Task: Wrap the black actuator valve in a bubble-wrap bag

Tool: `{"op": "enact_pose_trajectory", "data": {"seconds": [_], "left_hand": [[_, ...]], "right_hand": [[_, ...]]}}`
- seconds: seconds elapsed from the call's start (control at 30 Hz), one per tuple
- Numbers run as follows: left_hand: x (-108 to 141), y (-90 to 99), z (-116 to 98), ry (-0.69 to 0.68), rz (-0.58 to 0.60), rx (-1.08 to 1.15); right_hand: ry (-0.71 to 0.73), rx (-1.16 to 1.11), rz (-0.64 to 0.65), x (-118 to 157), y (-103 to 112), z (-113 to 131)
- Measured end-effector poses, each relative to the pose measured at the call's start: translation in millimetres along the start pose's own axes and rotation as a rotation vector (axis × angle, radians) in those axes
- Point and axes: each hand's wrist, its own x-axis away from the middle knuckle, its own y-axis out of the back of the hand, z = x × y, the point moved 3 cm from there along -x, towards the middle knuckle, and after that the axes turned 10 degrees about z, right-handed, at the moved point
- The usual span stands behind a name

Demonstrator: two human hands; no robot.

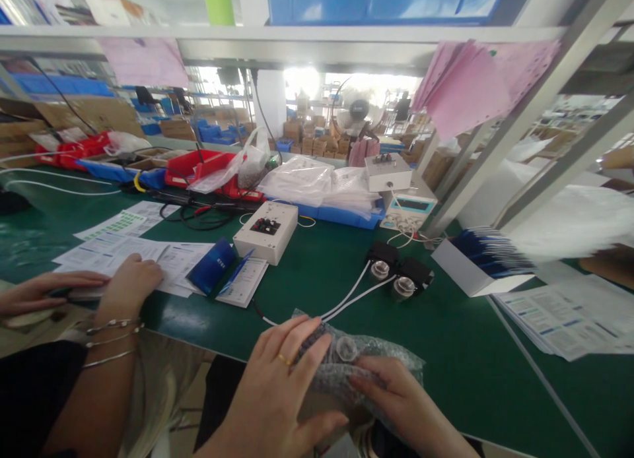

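Observation:
A clear bubble-wrap bag [391, 349] lies at the table's front edge, with a dark device in it or under it and a round clear lens [346, 348] showing. My left hand [282, 379] curves its fingers over the left end of this device; its thumb stands apart below. On the right side, my right hand [401, 395] pinches the bag between thumb and fingers. A white cable [341, 306] runs from near my left fingertips toward two black devices with clear lenses [403, 285] beyond the bag. How far the device sits inside the bag is hidden.
At left, a co-worker's hands [131, 280] rest by printed sheets [113, 253]. A white switch box [267, 230], blue booklet [212, 266] and folded leaflet [245, 280] lie mid-table. A white box of booklets [483, 266] and paper stack [574, 313] stand right; a metal shelf post [535, 115] slants above.

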Motion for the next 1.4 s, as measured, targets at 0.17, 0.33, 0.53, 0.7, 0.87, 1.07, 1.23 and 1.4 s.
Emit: {"op": "enact_pose_trajectory", "data": {"seconds": [0.17, 0.33, 0.53, 0.7, 0.87, 1.07, 1.23, 1.4], "left_hand": [[-31.5, -32.2, 6.3, 0.216, 0.362, 0.194], [-36.3, -31.5, 17.7, 0.354, 0.269, 0.439], [-24.8, -26.1, 22.9, 0.528, 0.058, 0.868], [-6.6, -33.4, 19.2, 0.684, 0.046, 1.248], [14.9, -39.0, 17.3, 0.833, -0.116, 1.489], [20.1, -36.7, 9.0, 0.871, -0.364, 1.441], [14.4, -35.7, 1.8, 0.698, -0.394, 1.149], [7.5, -42.3, 0.4, 0.495, -0.418, 0.971]], "right_hand": [[0.020, 0.083, -0.007, 1.8, 8.9, -0.1], [0.168, 0.501, -0.532, 29.4, 37.4, 12.7], [0.495, 1.047, -0.756, 47.1, -7.0, 43.4], [0.639, 0.882, -0.361, 3.9, -27.3, 41.7], [0.415, -0.108, -0.250, -21.3, -30.0, 28.7], [0.242, -0.439, -0.227, -32.1, -69.1, 5.9], [0.023, -0.527, -0.292, -24.8, -75.1, -13.0], [-0.030, -0.536, -0.408, -13.8, -54.2, -19.3]]}}
